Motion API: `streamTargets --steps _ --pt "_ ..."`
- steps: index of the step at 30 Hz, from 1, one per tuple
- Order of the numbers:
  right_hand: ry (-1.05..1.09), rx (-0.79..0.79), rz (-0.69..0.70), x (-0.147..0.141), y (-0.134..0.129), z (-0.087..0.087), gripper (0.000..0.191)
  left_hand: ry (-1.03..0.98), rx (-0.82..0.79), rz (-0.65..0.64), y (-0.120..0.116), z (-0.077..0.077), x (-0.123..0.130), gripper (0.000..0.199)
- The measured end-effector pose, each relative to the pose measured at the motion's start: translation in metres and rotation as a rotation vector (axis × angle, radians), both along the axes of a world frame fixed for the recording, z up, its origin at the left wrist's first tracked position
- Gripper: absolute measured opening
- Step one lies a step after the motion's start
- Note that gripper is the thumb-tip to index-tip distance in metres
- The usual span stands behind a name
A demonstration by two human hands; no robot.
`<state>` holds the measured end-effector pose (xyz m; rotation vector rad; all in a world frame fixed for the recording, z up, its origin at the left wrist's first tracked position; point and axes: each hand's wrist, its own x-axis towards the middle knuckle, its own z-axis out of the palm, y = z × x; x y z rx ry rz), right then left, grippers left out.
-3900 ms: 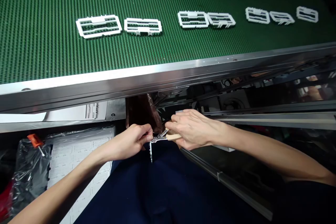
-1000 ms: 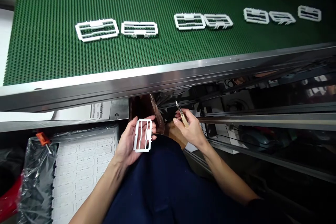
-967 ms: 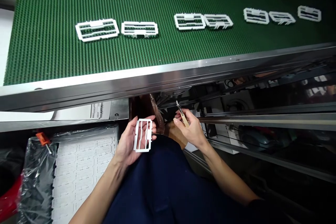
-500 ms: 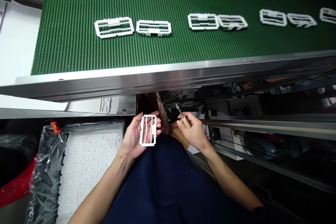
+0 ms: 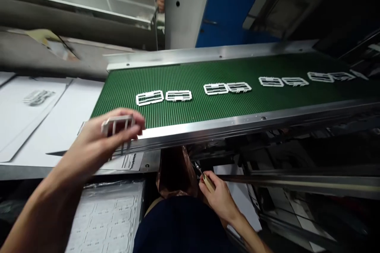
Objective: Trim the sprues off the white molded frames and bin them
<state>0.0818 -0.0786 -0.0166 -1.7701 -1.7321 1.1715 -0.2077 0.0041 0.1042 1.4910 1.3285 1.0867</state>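
My left hand [image 5: 95, 138] is raised at the conveyor's near left corner, its thumb and fingers closed around a white plastic frame [image 5: 118, 118] with slim crossbars. This frame is tilted and slightly blurred, partly covered by the fingers. Lower down, in front of the conveyor, my right hand [image 5: 219, 197] grips a small hand tool [image 5: 209, 184] with a pale wooden handle and a narrow metal tip pointing up and left. Similar white frames [image 5: 178, 95] lie in pairs along the green conveyor belt [image 5: 166, 116].
A metal rail [image 5: 213, 125] edges the belt. White paper sheets [image 5: 74, 99] cover the bench at left. Below it stands a box of packed white frames [image 5: 101, 221] under plastic. An open brown bag [image 5: 178, 170] hangs under the rail. Another person's hand [image 5: 160, 4] shows far behind.
My left hand has moved up and left with the white frame, which is now tipped. My right hand still holds the tool low down. The view has tilted upward, showing more background.
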Motion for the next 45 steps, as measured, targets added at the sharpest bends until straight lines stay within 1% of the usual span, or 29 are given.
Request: streamTargets --steps 1,2,3,4,5,7,9,11,13,15,17,19,20,21,22,23,24,26,27,29,31,32,34,36,38,41,45 --pt "0.009 -0.006 0.006 -0.001 -0.001 0.001 0.017 0.212 0.094 0.069 0.024 0.007 -0.009 0.026" --pt "0.014 -0.010 0.008 -0.002 -0.002 0.002 0.017 0.430 0.139 0.145 0.047 0.010 -0.015 0.025" --pt "0.017 -0.014 0.007 -0.002 -0.003 0.003 0.017 0.589 0.179 0.169 0.070 0.011 -0.020 0.023" --pt "0.019 -0.019 0.002 -0.002 -0.005 0.004 0.018 0.623 0.192 0.165 0.089 0.008 -0.023 0.022" --pt "0.024 -0.025 -0.004 -0.002 -0.006 0.004 0.018 0.647 0.183 0.132 0.105 0.004 -0.026 0.022" --pt "0.044 -0.043 -0.024 0.000 -0.008 0.002 0.019 0.632 0.120 0.016 0.126 -0.005 -0.029 0.022" --pt "0.068 -0.057 -0.051 0.003 -0.011 -0.002 0.021 0.617 0.057 -0.063 0.134 -0.013 -0.031 0.021" --pt "0.079 -0.066 -0.074 0.006 -0.013 -0.005 0.022 0.602 0.023 -0.076 0.135 -0.016 -0.035 0.020" --pt "0.078 -0.066 -0.088 0.009 -0.013 -0.008 0.023 0.582 -0.001 -0.082 0.133 -0.014 -0.039 0.018" --pt "0.088 -0.065 -0.104 0.010 -0.011 -0.007 0.024 0.516 -0.034 -0.071 0.126 -0.005 -0.042 0.017" --pt "0.133 -0.060 -0.132 0.011 -0.006 -0.001 0.024 0.356 -0.054 -0.021 0.111 0.010 -0.040 0.019" --pt "0.201 -0.034 -0.152 0.011 0.001 0.010 0.023 0.149 -0.060 0.005 0.085 0.025 -0.031 0.022" --pt "0.243 -0.008 -0.155 0.011 0.005 0.017 0.023 0.069 -0.064 -0.033 0.070 0.031 -0.023 0.023" --pt "0.295 0.025 -0.148 0.010 0.009 0.025 0.022 0.028 -0.079 -0.097 0.055 0.034 -0.012 0.024" --pt "0.359 0.063 -0.132 0.010 0.013 0.034 0.022 0.024 -0.106 -0.189 0.040 0.035 -0.001 0.023" --pt "0.432 0.097 -0.107 0.009 0.017 0.042 0.023 0.015 -0.135 -0.283 0.027 0.033 0.012 0.021" --pt "0.503 0.122 -0.080 0.008 0.021 0.049 0.023 0.008 -0.195 -0.381 0.015 0.028 0.025 0.019" --pt "0.577 0.152 -0.044 0.006 0.026 0.061 0.022 -0.053 -0.302 -0.505 0.000 0.009 0.048 0.016" --pt "0.576 0.163 -0.050 0.005 0.028 0.065 0.022 -0.104 -0.347 -0.524 -0.005 -0.004 0.058 0.016" --pt "0.533 0.189 -0.110 0.005 0.028 0.068 0.020 -0.224 -0.405 -0.476 -0.011 -0.030 0.072 0.021" --pt "0.496 0.229 -0.208 0.007 0.025 0.066 0.020 -0.323 -0.456 -0.396 -0.015 -0.053 0.080 0.027" --pt "0.487 0.242 -0.255 0.009 0.023 0.064 0.021 -0.364 -0.477 -0.368 -0.017 -0.063 0.082 0.029" --pt "0.476 0.252 -0.331 0.013 0.019 0.058 0.021 -0.423 -0.503 -0.354 -0.023 -0.077 0.084 0.029" --pt "0.497 0.245 -0.393 0.016 0.015 0.052 0.022 -0.459 -0.491 -0.364 -0.029 -0.085 0.086 0.024" --pt "0.548 0.227 -0.453 0.017 0.013 0.046 0.023 -0.453 -0.470 -0.365 -0.032 -0.089 0.090 0.020" --pt "0.606 0.178 -0.511 0.016 0.010 0.037 0.024 -0.400 -0.443 -0.354 -0.030 -0.089 0.097 0.019" --pt "0.553 0.149 -0.546 0.016 0.007 0.029 0.026 -0.284 -0.375 -0.337 -0.026 -0.089 0.103 0.021"
